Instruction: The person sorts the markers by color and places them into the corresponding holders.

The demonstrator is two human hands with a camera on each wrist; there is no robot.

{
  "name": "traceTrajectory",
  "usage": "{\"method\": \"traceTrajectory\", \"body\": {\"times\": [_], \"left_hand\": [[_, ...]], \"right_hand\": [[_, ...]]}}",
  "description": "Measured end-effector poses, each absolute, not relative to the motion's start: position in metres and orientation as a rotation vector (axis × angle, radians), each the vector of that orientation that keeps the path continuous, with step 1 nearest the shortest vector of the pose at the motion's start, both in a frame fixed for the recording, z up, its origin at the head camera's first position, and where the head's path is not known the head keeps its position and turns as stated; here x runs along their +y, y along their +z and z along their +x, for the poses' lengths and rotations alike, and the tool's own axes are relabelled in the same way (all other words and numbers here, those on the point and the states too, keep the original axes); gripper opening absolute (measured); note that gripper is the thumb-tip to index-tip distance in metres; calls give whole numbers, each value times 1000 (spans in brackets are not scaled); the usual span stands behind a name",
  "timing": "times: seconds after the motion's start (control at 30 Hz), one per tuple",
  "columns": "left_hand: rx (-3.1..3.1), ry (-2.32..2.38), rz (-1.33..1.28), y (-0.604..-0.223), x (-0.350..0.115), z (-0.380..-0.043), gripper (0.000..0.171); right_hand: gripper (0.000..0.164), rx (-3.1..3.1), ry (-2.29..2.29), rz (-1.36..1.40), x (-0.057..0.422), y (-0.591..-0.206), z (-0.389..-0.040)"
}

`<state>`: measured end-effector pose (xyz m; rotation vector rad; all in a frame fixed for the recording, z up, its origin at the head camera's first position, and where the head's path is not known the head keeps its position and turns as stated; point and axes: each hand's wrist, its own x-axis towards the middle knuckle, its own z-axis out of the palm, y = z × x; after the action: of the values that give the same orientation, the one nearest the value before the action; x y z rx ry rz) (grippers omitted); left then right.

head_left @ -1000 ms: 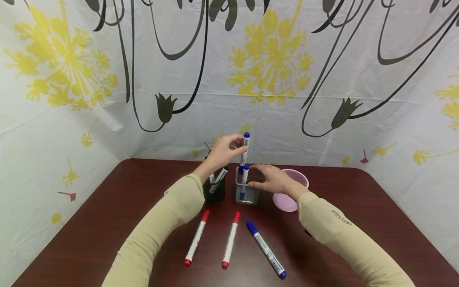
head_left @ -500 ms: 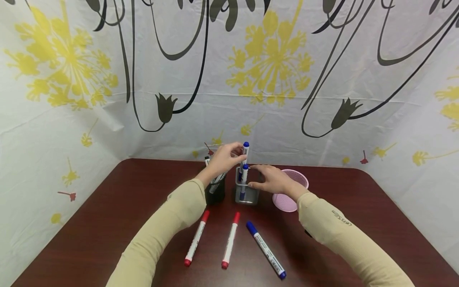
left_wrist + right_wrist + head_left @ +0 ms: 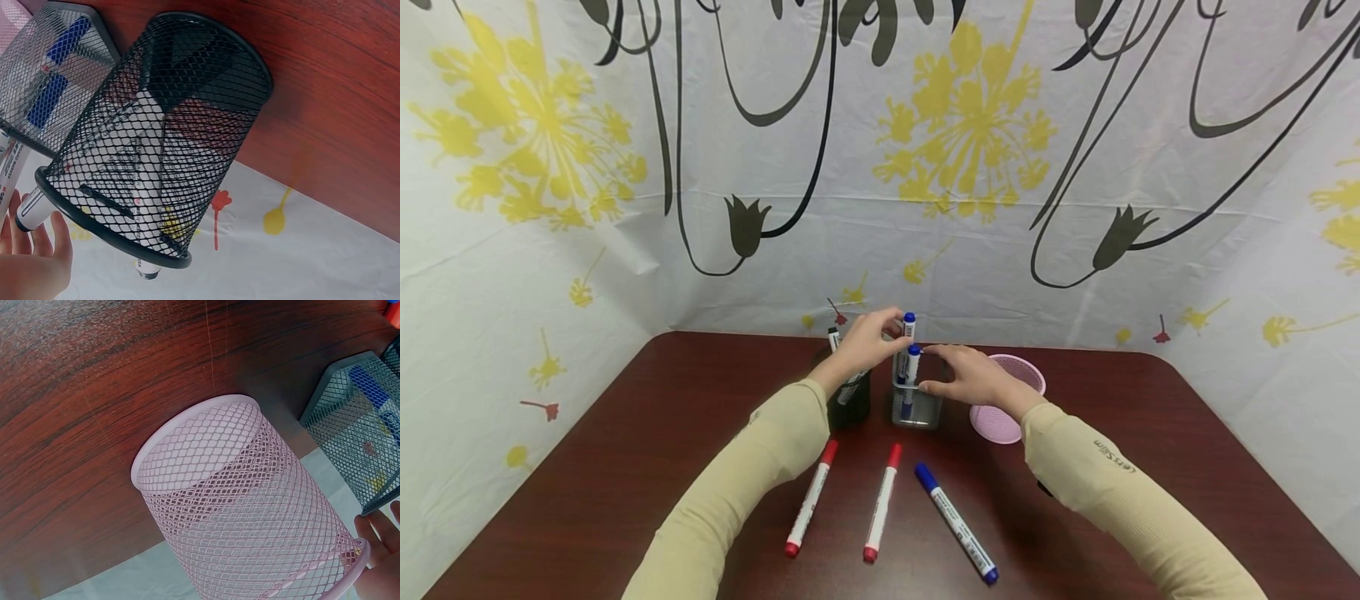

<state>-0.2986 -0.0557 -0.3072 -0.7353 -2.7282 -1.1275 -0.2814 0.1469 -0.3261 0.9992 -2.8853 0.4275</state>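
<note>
A white cloth backdrop with yellow blossoms and dark grey vines hangs behind a dark red-brown wooden table. Over the table reach two beige sleeves. Farther back, a round pink mesh cup stands upright on the right. A round black mesh cup stands on the left, with white, black-capped markers inside. Between them sits a grey mesh holder with a squarish rim.

The right hand grips the holder by its rim, thumb on the near side, fingers on the far side. The left hand is over the holder, thumb and fingers clamped on the top of a white, blue-capped marker, whose lower part is inside the holder. Just in front of it, a second blue-capped marker stands in the same holder.

Nearer the person, two white, red-capped markers and another blue-capped one lie on the table, well apart from one another.
</note>
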Motion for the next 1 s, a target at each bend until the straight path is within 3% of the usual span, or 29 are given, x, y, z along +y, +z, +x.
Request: {"method": "traceTrajectory", "body": {"times": [0.47,1.0], "left_hand": [[-2753,-964,-844,-320,-58,-298,20],[-2752,-922,-860,-322,-61,-290,29]], "right_hand": [[67,-2873,430,1016,147,-326,-282],[64,-2826,432,1057,148,-326,-281]]}}
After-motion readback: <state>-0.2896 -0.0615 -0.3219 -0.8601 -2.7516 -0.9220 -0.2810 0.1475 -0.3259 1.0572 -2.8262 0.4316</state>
